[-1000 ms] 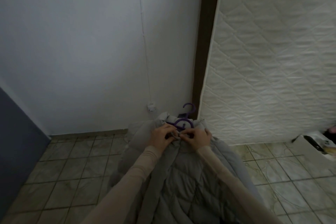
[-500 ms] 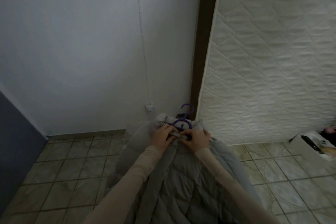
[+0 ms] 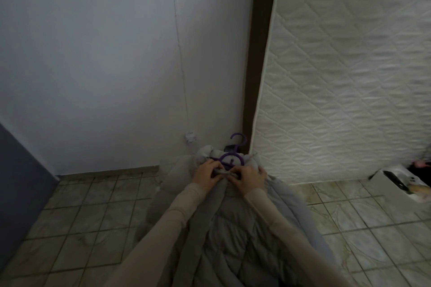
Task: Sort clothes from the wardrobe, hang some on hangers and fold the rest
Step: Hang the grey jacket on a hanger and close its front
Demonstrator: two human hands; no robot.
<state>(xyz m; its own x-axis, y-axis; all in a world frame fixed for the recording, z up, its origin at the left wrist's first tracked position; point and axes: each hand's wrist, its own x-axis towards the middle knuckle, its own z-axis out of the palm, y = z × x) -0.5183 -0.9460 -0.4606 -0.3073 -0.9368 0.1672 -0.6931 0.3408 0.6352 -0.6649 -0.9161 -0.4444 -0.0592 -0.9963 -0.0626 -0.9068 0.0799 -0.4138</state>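
I am working with a single head view, and it is looking forward and down from the wearer's head. It is sitting close over both forearms, which are reaching in from 6 o'clock. It is facing a room corner: white wall [image 3: 98,58] toward 11 o'clock, upright mattress [image 3: 349,77] toward 2 o'clock, tiled floor [image 3: 77,221] below.

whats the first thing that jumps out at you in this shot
The grey quilted jacket fills the lower middle, with the left hand and right hand pinching its collar together just below a purple hanger whose hook pokes up above the fabric. Behind it to the right, a white quilted mattress stands upright against the wall, taking up most of that side over the tiled floor.
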